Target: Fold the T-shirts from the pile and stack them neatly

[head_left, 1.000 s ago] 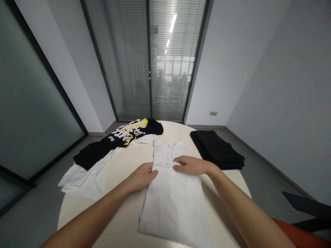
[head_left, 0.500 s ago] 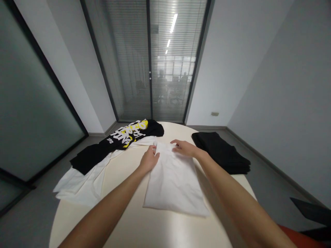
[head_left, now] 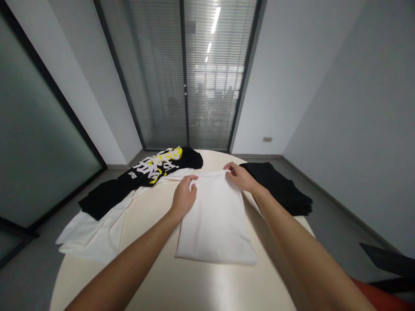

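Observation:
A white shirt (head_left: 215, 220), folded into a neat rectangle, lies flat on the pale table in front of me. My left hand (head_left: 184, 196) is at its far left corner, index finger over the top edge and thumb along the side, gripping the cloth there. At the far right corner, my right hand (head_left: 239, 177) pinches the fabric between thumb and fingers. The cloth's far edge stretches between both hands, and its near edge rests on the tabletop. The fingertips of both hands are partly hidden.
On the left, a black T-shirt with white and yellow lettering (head_left: 155, 166) lies over white clothing (head_left: 94, 237). A stack of folded black garments (head_left: 277, 185) sits at the right edge of the round table (head_left: 181, 287). Behind are glass panels with blinds (head_left: 214, 108).
My right hand has moved right and slightly away to the far right corner. The far edge has widened and the cloth looks smoother. My left hand has shifted slightly left.

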`<state>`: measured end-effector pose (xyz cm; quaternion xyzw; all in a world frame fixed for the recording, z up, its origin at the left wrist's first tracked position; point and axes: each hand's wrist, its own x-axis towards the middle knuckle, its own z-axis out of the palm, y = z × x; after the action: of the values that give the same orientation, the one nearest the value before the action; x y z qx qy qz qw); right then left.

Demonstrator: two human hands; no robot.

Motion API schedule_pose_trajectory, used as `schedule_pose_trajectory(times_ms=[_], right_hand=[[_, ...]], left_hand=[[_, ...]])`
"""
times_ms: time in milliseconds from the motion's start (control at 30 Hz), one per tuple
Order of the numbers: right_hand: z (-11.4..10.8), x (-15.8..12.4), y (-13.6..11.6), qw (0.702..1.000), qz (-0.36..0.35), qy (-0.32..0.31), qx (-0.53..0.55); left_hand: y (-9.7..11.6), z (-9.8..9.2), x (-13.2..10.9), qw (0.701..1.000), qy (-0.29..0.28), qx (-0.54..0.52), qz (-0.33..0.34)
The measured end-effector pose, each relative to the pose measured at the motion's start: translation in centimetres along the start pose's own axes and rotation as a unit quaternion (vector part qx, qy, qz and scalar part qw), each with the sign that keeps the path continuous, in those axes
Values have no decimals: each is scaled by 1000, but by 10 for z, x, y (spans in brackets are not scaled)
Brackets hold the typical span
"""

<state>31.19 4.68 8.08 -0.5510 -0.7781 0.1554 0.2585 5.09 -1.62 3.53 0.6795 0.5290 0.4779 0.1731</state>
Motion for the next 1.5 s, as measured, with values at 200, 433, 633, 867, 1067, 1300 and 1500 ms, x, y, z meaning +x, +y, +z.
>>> schedule_pose_trajectory(times_ms=[200, 433, 633, 867, 1067, 1300, 1500], right_hand=[[20, -6, -1, 988, 52, -8, -145], [35, -33, -9, 974, 127, -64, -176], [42, -53, -12, 975, 143, -81, -150], [59, -68, -4, 978, 146, -26, -143], [55, -70, -4, 978, 142, 0, -156], [42, -76, -17, 970, 128, 26, -203], [49, -86, -46, 989, 5, -62, -138]], left_hand=[[-26, 13, 0, 998, -55, 39, -21], [-28, 9, -6, 987, -107, 112, -28], [-25, 11, 17, 991, -118, 5, -60], [-27, 17, 34, 992, -119, -21, -39], [-47, 24, 24, 994, -91, 30, -53], [-12, 9, -14, 978, -133, 158, 35], [11, 6, -52, 945, -232, 202, 108]])
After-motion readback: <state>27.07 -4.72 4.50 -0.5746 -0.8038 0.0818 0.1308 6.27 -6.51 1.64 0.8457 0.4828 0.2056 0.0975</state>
